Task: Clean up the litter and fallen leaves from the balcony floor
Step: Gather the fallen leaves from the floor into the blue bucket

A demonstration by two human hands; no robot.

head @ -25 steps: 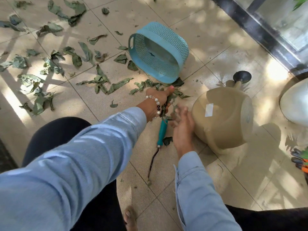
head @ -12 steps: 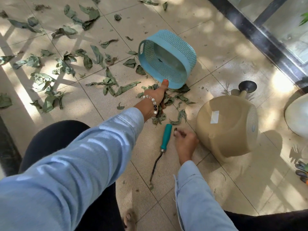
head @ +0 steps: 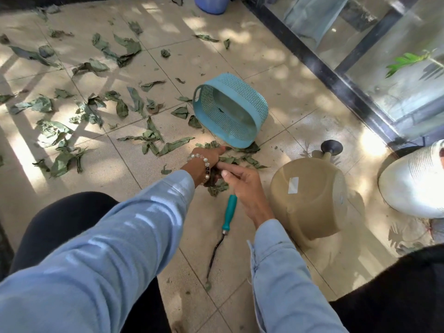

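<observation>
Dry green leaves (head: 153, 140) lie scattered over the tiled balcony floor, with a small pile (head: 249, 159) at the mouth of a blue perforated basket (head: 254, 99) lying on its side. My left hand (head: 206, 158), wearing a bead bracelet, grips a bunch of leaves (head: 217, 187) just in front of the basket's opening. My right hand (head: 242, 185) is beside it, index finger and thumb stretched out and touching that bunch; whether it holds a leaf is hidden.
A teal-handled garden tool (head: 228, 213) lies on the floor under my right hand. A tan watering can (head: 310, 200) lies on its side to the right, a white pot (head: 413, 186) beyond it. A black door frame (head: 319, 68) runs along the right. A blue pot (head: 211, 4) stands at the back.
My right hand has lifted off the floor by the tool handle and moved up to my left hand's bunch of leaves. My left hand stays in front of the basket.
</observation>
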